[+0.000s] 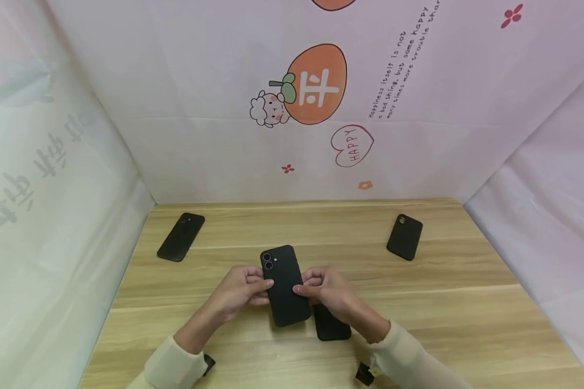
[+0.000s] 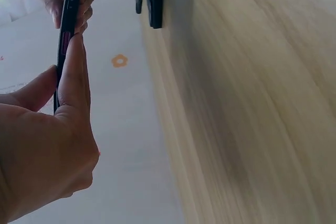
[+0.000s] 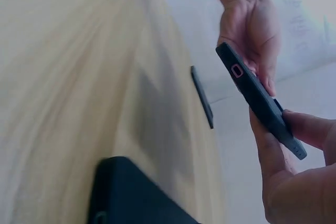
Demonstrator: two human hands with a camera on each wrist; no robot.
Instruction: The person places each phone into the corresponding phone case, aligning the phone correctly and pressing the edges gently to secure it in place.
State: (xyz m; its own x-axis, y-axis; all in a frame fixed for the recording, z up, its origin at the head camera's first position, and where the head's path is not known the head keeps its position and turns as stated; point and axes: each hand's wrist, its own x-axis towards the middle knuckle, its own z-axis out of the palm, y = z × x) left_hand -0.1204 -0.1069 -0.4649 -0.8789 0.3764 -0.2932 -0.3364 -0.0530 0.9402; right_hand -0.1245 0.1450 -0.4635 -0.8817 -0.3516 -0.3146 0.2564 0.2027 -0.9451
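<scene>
Between both hands a smartphone in a black case [image 1: 286,294] is held above the table, its back with two camera lenses facing up. The left hand [image 1: 240,289] pinches its left long edge, thumb on the back and fingers beneath. On the opposite edge the right hand [image 1: 327,292] grips it the same way. Side-on in the left wrist view, the cased phone [image 2: 67,30] shows a reddish cutout. A pink-rimmed opening is visible on the cased phone [image 3: 252,90] in the right wrist view. Partly hidden below the right hand lies a black phone-shaped piece [image 1: 332,327].
A black phone-shaped piece with a camera area [image 1: 181,237] lies at the table's back left. Toward the back right is a black phone case [image 1: 405,237] with a camera cutout. White printed cloth [image 1: 214,151] walls the wooden table [image 1: 443,302] at the back and sides.
</scene>
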